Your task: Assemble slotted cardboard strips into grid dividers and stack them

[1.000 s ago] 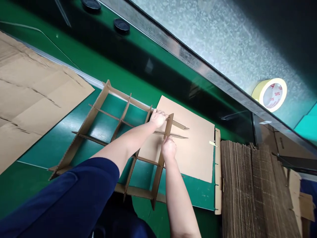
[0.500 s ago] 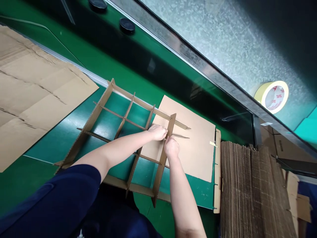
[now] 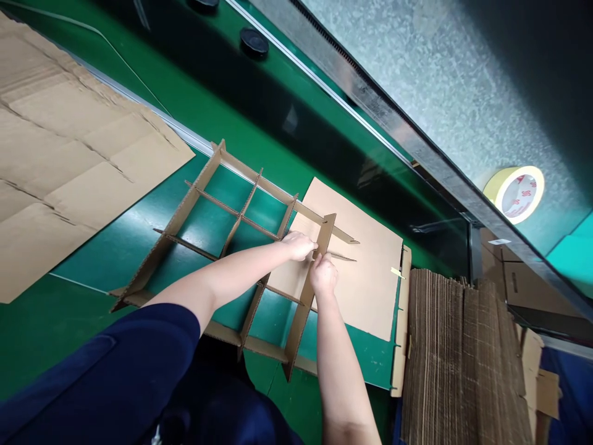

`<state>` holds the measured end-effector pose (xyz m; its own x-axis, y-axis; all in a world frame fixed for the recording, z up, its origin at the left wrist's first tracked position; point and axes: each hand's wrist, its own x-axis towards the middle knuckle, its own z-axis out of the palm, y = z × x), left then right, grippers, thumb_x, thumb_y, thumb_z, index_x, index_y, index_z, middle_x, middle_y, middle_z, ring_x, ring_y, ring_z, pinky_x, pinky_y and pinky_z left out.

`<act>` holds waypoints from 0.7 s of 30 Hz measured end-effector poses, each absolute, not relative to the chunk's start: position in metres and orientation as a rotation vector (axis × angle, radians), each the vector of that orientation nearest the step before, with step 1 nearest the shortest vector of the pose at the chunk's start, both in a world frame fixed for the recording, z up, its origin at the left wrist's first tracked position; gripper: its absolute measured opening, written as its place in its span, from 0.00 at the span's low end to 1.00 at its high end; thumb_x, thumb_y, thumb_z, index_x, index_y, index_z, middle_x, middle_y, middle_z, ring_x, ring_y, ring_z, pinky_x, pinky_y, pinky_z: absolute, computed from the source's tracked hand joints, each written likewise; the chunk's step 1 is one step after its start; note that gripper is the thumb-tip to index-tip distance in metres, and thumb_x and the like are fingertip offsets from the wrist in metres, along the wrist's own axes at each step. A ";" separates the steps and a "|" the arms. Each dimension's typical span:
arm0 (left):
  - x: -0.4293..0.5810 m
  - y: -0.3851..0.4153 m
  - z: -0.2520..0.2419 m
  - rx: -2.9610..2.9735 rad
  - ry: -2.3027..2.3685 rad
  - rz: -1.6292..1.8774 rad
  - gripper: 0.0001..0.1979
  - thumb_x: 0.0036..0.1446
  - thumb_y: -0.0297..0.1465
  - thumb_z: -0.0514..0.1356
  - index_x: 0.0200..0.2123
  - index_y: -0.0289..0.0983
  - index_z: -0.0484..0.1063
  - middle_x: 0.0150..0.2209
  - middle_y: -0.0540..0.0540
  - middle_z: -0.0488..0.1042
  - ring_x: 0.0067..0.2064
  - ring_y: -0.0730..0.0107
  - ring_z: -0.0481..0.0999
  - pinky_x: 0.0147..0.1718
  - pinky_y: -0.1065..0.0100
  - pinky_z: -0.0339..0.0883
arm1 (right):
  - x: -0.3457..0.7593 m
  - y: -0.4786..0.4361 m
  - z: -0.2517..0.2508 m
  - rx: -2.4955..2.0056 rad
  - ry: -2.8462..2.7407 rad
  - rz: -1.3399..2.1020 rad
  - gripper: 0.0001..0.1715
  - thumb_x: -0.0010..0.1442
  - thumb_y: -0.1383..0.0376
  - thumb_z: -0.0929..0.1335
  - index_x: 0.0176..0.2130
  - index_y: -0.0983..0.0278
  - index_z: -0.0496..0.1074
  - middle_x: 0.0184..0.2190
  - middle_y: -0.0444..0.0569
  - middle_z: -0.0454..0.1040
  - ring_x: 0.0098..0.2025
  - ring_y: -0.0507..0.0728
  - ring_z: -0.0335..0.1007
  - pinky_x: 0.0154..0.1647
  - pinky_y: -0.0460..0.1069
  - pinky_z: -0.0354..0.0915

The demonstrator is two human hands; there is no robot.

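Observation:
A cardboard divider grid (image 3: 241, 216) of interlocking slotted strips stands on the green table. At its right end is a cardboard divider strip (image 3: 296, 334) running from near my body toward the back, crossing the long strips. My left hand (image 3: 301, 246) is closed at the crossing on the left side of this strip, fingers pinching the cardboard. Just to the right, my right hand (image 3: 324, 275) is closed round the top edge of the same strip. The exact fingertip contact is hidden. Two long strip ends stick out past the crossing, above a flat cardboard sheet (image 3: 365, 278).
Creased flat cardboard (image 3: 69, 161) lies at the left. A narrow slotted strip (image 3: 401, 327) lies along the sheet's right side, beside a tall stack of cardboard (image 3: 454, 358). A tape roll (image 3: 517, 193) rests on the metal shelf (image 3: 445, 86), above a black round knob (image 3: 254, 42).
The view has shifted slightly. Both hands keep their hold at the same crossing, and the grid looks nearly unchanged.

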<state>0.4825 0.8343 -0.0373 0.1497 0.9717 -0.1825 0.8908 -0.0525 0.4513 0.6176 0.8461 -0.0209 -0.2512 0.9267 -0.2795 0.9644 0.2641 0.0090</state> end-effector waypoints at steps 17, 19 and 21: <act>0.490 0.823 -0.042 2.053 1.666 0.270 0.15 0.51 0.28 0.58 0.44 0.42 0.71 0.38 0.43 0.77 0.41 0.58 0.76 0.41 0.59 0.65 | 0.618 0.850 -0.028 1.889 2.497 0.150 0.23 0.67 0.58 0.51 0.39 0.64 0.68 0.42 0.55 0.72 0.50 0.61 0.63 0.47 0.54 0.59; 0.490 0.822 -0.041 2.053 1.694 0.278 0.15 0.52 0.28 0.58 0.45 0.42 0.71 0.39 0.43 0.77 0.41 0.58 0.76 0.41 0.60 0.65 | 0.622 0.851 -0.031 1.915 2.516 0.090 0.24 0.67 0.58 0.51 0.40 0.62 0.69 0.46 0.55 0.70 0.54 0.62 0.59 0.50 0.57 0.57; 0.490 0.821 -0.040 2.049 1.693 0.271 0.16 0.53 0.28 0.58 0.46 0.43 0.70 0.38 0.44 0.77 0.41 0.59 0.76 0.41 0.61 0.65 | 0.624 0.851 -0.034 1.944 2.522 0.008 0.24 0.67 0.59 0.50 0.43 0.61 0.69 0.51 0.54 0.68 0.57 0.62 0.55 0.51 0.59 0.56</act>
<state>0.4898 0.8212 -0.0403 0.2208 0.9653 -0.1397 0.8736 -0.1320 0.4685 0.6241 0.8512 -0.0343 -0.2542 0.9664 0.0370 0.9667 0.2551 -0.0218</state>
